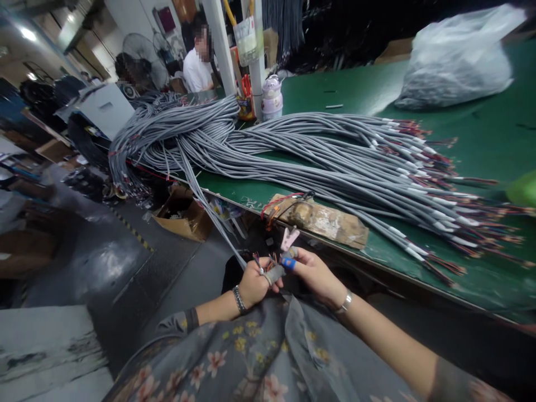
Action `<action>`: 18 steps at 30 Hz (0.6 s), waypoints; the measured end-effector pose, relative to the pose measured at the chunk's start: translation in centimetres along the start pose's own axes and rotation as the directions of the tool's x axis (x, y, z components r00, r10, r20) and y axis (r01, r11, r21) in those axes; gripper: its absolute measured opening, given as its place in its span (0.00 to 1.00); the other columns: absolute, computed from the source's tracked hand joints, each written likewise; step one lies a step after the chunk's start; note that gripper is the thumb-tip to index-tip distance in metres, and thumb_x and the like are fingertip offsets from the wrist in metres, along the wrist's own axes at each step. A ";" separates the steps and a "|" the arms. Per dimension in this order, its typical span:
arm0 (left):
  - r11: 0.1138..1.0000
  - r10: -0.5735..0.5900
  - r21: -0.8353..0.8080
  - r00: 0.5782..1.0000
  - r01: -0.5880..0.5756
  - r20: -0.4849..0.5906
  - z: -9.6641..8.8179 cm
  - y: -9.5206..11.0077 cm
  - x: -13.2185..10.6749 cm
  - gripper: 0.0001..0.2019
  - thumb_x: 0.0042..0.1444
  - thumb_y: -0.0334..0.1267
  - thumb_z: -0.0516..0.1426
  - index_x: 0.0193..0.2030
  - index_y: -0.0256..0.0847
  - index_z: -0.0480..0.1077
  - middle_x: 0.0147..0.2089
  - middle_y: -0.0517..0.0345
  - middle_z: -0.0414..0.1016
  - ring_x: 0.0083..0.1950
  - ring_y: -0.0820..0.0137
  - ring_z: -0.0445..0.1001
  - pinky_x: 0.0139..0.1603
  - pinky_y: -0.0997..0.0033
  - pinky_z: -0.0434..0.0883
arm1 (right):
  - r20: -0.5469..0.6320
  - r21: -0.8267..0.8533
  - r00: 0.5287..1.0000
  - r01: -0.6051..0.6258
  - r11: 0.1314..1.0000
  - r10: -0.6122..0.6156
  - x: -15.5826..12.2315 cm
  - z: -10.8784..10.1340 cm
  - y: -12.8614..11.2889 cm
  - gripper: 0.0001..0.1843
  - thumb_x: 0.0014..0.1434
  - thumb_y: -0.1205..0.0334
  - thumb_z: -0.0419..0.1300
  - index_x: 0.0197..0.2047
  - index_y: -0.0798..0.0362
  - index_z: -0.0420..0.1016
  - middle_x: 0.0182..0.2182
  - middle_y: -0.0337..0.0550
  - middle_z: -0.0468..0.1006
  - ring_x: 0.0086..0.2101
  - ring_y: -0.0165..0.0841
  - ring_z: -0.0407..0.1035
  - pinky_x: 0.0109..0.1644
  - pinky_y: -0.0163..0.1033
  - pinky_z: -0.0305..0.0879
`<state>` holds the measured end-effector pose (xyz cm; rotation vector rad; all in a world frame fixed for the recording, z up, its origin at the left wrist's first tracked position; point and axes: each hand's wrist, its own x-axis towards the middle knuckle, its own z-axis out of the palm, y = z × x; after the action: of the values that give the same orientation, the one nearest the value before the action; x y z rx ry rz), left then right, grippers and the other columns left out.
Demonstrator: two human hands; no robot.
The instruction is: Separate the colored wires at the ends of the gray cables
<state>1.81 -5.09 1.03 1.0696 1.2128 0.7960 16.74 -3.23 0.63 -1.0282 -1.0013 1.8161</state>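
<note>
Low in front of my body, my left hand [255, 283] is closed on the end of a few grey cables [228, 237] that run down from the table. Thin coloured wires [272, 261] stick out between its fingers, and its thumb is wrapped in grey tape. Close beside it, my right hand [316, 277] has its fingers pinched together near these wires, with blue and grey wrapping on the fingertips. What the right fingers hold is too small to tell. A pink clip [288, 239] stands just above them, at the table's edge.
A large bundle of grey cables [268, 151] with bared coloured ends covers the green table [368, 92]. A worn wooden board [330, 223] lies at its front edge. A plastic bag [456, 61] stands behind, an open carton [184, 215] below. A person [196, 70] sits across.
</note>
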 end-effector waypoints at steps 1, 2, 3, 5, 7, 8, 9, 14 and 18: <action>1.000 0.008 -0.002 1.000 -0.008 -0.009 0.0 0.0 0.0 0.22 0.41 0.58 0.63 0.22 0.38 0.66 0.18 0.59 0.70 0.16 0.77 0.65 0.17 0.78 0.61 | -0.005 0.000 1.000 0.001 1.000 -0.001 0.0 0.0 0.1 0.23 0.39 0.42 0.70 0.24 0.52 0.69 0.19 0.36 0.69 0.22 0.29 0.60 0.29 0.38 0.57; 1.000 0.016 -0.005 1.000 -0.017 -0.024 0.0 0.0 0.0 0.22 0.42 0.58 0.62 0.22 0.38 0.66 0.18 0.59 0.70 0.16 0.77 0.65 0.17 0.78 0.61 | -0.010 0.002 1.000 0.001 1.000 -0.001 0.1 0.0 0.3 0.23 0.39 0.42 0.70 0.23 0.52 0.69 0.19 0.35 0.69 0.22 0.28 0.59 0.29 0.37 0.56; 1.000 0.023 -0.009 0.999 -0.024 -0.040 0.0 0.0 0.0 0.22 0.43 0.58 0.62 0.22 0.38 0.66 0.18 0.59 0.70 0.16 0.77 0.65 0.17 0.78 0.61 | -0.014 0.006 1.000 0.001 1.000 -0.001 0.1 0.0 0.4 0.23 0.39 0.42 0.70 0.23 0.52 0.69 0.20 0.35 0.68 0.22 0.27 0.58 0.29 0.37 0.55; 0.999 0.031 -0.010 0.997 -0.031 -0.064 0.0 -0.1 0.0 0.22 0.44 0.58 0.61 0.22 0.38 0.66 0.18 0.59 0.70 0.15 0.77 0.65 0.17 0.78 0.60 | -0.021 0.005 1.000 0.002 1.000 -0.002 0.2 -0.1 0.6 0.24 0.38 0.41 0.70 0.24 0.52 0.70 0.20 0.35 0.68 0.22 0.27 0.57 0.29 0.37 0.54; 1.000 0.030 -0.004 0.997 -0.030 -0.066 0.0 0.0 0.0 0.22 0.44 0.58 0.61 0.21 0.38 0.65 0.17 0.59 0.70 0.15 0.77 0.65 0.17 0.78 0.60 | -0.033 -0.011 0.999 0.002 1.000 -0.002 0.2 0.0 0.6 0.25 0.37 0.41 0.71 0.25 0.53 0.71 0.20 0.35 0.69 0.22 0.27 0.57 0.29 0.37 0.54; 1.000 0.028 -0.002 0.998 -0.028 -0.064 0.0 0.0 0.0 0.22 0.43 0.58 0.61 0.21 0.38 0.65 0.17 0.59 0.70 0.15 0.77 0.65 0.17 0.78 0.60 | -0.042 -0.020 0.999 0.000 1.000 -0.001 0.2 0.0 0.5 0.25 0.36 0.41 0.71 0.25 0.53 0.71 0.20 0.34 0.69 0.22 0.27 0.57 0.30 0.37 0.54; 1.000 0.026 -0.002 0.998 -0.026 -0.063 0.0 -0.1 0.0 0.22 0.43 0.58 0.61 0.21 0.38 0.65 0.17 0.59 0.70 0.15 0.77 0.66 0.17 0.78 0.60 | -0.048 -0.027 0.999 -0.003 1.000 0.001 0.2 0.1 0.4 0.25 0.36 0.41 0.71 0.24 0.53 0.71 0.20 0.34 0.69 0.22 0.27 0.57 0.30 0.37 0.54; 0.998 0.023 -0.047 0.994 -0.028 -0.109 0.0 -0.3 0.2 0.23 0.43 0.59 0.61 0.22 0.38 0.65 0.18 0.59 0.71 0.15 0.77 0.65 0.16 0.79 0.59 | -0.075 -0.004 0.997 -0.005 1.000 0.004 0.2 0.4 0.1 0.24 0.35 0.43 0.72 0.23 0.53 0.71 0.19 0.34 0.68 0.22 0.27 0.56 0.29 0.37 0.53; 0.996 0.023 -0.086 0.989 -0.036 -0.148 0.1 -0.5 0.4 0.24 0.42 0.61 0.61 0.21 0.38 0.65 0.17 0.60 0.70 0.14 0.77 0.65 0.15 0.79 0.59 | -0.070 0.066 0.996 -0.042 0.997 0.046 0.3 0.6 0.3 0.21 0.35 0.47 0.73 0.22 0.53 0.70 0.18 0.35 0.68 0.21 0.27 0.56 0.28 0.37 0.53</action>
<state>1.94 -4.94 0.43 0.9720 1.2762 0.9564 16.04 -3.25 0.47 -1.0753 -0.8782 1.8224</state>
